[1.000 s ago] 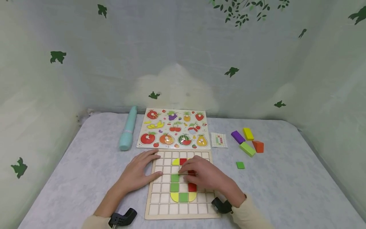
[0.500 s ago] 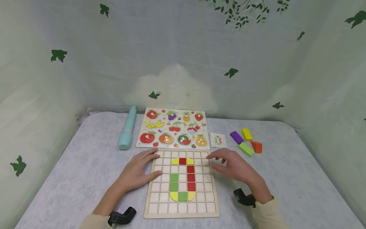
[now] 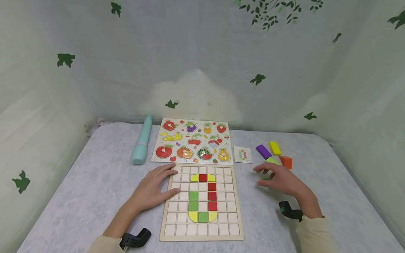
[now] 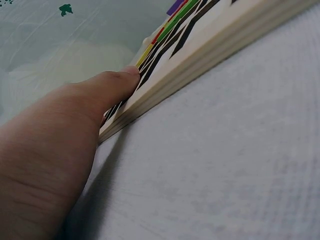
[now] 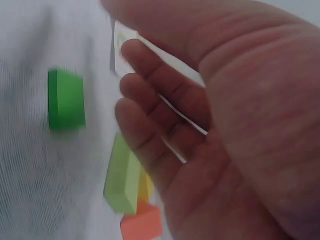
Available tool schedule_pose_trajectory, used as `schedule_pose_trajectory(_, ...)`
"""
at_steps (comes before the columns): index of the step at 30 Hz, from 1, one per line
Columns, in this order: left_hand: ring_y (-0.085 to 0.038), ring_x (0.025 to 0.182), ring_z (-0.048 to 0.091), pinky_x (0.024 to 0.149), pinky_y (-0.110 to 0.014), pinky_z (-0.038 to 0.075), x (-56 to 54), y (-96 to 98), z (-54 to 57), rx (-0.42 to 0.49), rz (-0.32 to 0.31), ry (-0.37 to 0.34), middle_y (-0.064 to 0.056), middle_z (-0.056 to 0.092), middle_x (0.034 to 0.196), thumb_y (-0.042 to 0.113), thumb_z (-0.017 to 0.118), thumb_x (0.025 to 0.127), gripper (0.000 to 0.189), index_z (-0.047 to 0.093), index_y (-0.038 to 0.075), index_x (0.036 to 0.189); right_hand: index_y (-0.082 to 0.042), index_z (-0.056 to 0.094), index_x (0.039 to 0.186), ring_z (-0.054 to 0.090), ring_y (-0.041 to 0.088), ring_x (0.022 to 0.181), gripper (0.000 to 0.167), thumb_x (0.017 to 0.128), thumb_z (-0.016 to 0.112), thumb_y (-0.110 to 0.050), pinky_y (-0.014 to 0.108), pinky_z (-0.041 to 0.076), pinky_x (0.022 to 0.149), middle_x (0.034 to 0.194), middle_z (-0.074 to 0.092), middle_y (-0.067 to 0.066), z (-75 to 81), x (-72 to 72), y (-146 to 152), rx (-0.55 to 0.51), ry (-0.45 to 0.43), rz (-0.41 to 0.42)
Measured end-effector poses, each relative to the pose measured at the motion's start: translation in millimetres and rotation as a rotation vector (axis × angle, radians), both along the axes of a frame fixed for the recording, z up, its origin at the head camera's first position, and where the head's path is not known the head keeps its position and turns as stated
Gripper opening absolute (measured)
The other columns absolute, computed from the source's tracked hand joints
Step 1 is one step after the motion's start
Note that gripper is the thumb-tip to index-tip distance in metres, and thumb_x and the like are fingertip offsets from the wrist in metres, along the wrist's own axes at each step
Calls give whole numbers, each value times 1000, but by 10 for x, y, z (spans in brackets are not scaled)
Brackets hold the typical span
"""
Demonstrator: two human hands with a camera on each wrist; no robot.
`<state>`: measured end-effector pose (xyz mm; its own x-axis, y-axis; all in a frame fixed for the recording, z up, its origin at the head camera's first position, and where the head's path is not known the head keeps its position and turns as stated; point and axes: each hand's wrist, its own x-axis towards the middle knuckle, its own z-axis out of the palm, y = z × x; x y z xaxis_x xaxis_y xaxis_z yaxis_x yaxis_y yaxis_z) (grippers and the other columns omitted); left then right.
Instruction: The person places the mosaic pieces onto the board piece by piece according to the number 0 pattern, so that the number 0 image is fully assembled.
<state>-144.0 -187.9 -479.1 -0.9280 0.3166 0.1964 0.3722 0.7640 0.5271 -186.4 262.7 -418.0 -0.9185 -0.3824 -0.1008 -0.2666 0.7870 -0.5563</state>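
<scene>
A wooden grid board (image 3: 221, 230) lies at the middle front, holding yellow quarter-round, red square and green square (image 3: 193, 196) tiles in a rounded outline. My left hand (image 3: 152, 191) rests with spread fingers on the board's left edge; the left wrist view shows its thumb (image 4: 117, 85) on the board's top. My right hand (image 3: 283, 179) hovers over the cloth right of the board, fingers loosely bent and nothing held. Close by it lies a loose green square tile (image 5: 69, 100), mostly covered by the hand in the head view.
Behind the board lies a fruit puzzle board (image 3: 205, 130). A small pattern card (image 3: 243, 155) sits to its right. Purple (image 3: 263, 151), yellow (image 3: 275, 148), light green (image 5: 120, 177) and orange (image 3: 286, 162) blocks cluster at the right. A teal tapered cylinder (image 3: 141, 142) lies at the left.
My right hand has left the board and moved right to the loose green tile. A red tile that it covered now shows in the right column. My left hand has stayed in place.
</scene>
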Motion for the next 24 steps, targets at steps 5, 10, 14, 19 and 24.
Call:
schedule_pose_trajectory(5, -32, 146, 44, 118, -61, 36, -1, 1, 4, 1, -1, 2, 0, 48, 158, 54, 78, 87, 64, 64, 19, 138, -10, 70, 127, 60, 23, 107, 46, 86, 86, -22, 35, 56, 87, 121, 71, 4, -25, -10, 142, 16, -51, -9)
schedule_pose_trajectory(10, -32, 146, 44, 118, -61, 36, -2, 1, -3, 3, -1, 8, 0, 48, 158, 54, 78, 87, 63, 64, 19, 138, -11, 72, 122, 59, 20, 100, 39, 85, 85, -18, 36, 55, 86, 113, 71, 1, -39, 7, 224, 32, -100, -23)
schedule_pose_trajectory(14, -32, 146, 44, 117, -61, 37, 3, 1, -8, 3, -4, 14, 0, 48, 158, 55, 78, 87, 63, 65, 19, 137, -11, 76, 117, 58, 18, 95, 31, 87, 83, -14, 34, 55, 82, 106, 71, -2, -54, 9, 245, 26, -109, -34)
schedule_pose_trajectory(19, -32, 146, 45, 117, -59, 37, 1, 7, 0, -1, -7, 35, -1, 49, 158, 54, 78, 87, 62, 65, 18, 136, -11, 77, 116, 59, 17, 91, 29, 88, 82, -15, 32, 54, 80, 106, 72, -2, -71, -1, 216, 29, -78, -44)
schedule_pose_trajectory(24, -32, 145, 45, 117, -60, 38, 11, 13, 5, -3, 0, 29, -2, 50, 157, 52, 79, 86, 62, 66, 18, 136, -11, 77, 115, 58, 16, 89, 29, 88, 82, -18, 28, 54, 78, 104, 72, -2, -115, -7, 143, 11, -34, -40)
